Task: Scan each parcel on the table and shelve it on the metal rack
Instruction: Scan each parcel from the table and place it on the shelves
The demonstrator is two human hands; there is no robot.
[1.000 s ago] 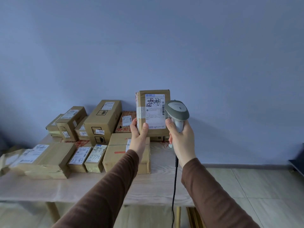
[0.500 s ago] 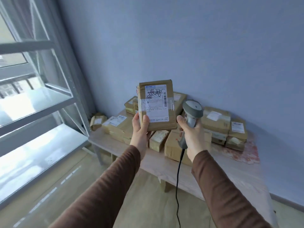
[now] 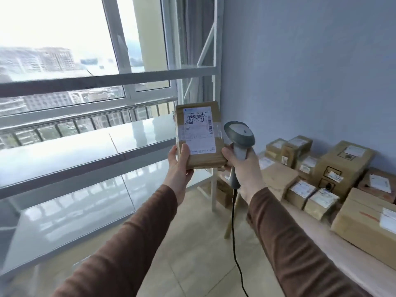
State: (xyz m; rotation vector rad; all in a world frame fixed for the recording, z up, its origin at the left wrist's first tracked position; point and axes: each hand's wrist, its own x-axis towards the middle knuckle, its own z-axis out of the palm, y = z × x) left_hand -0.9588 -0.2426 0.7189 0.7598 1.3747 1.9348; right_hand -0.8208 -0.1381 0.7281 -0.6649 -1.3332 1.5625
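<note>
My left hand [image 3: 179, 166] holds a small brown parcel [image 3: 202, 159] upright by its lower left corner, its white label facing me. Close to the parcel's right edge, my right hand [image 3: 244, 168] grips a grey corded barcode scanner [image 3: 239, 133] by its handle, the head level with the label. The parcel hangs just off the right end of the metal rack [image 3: 64, 155], whose grey shelves stretch across the left half of the view. Several more cardboard parcels [image 3: 340, 166] lie on the wooden table [image 3: 342, 251] at the right.
A large window [image 3: 64, 50] with a railing stands behind the rack. The rack's white upright post [image 3: 214, 189] stands between rack and table. The scanner cable [image 3: 235, 243] hangs down over the tiled floor [image 3: 192, 264]. A blue wall rises behind the table.
The view has swung left from the table to the rack and window. Both hands kept their hold, carrying the parcel and scanner along toward the rack's right end.
</note>
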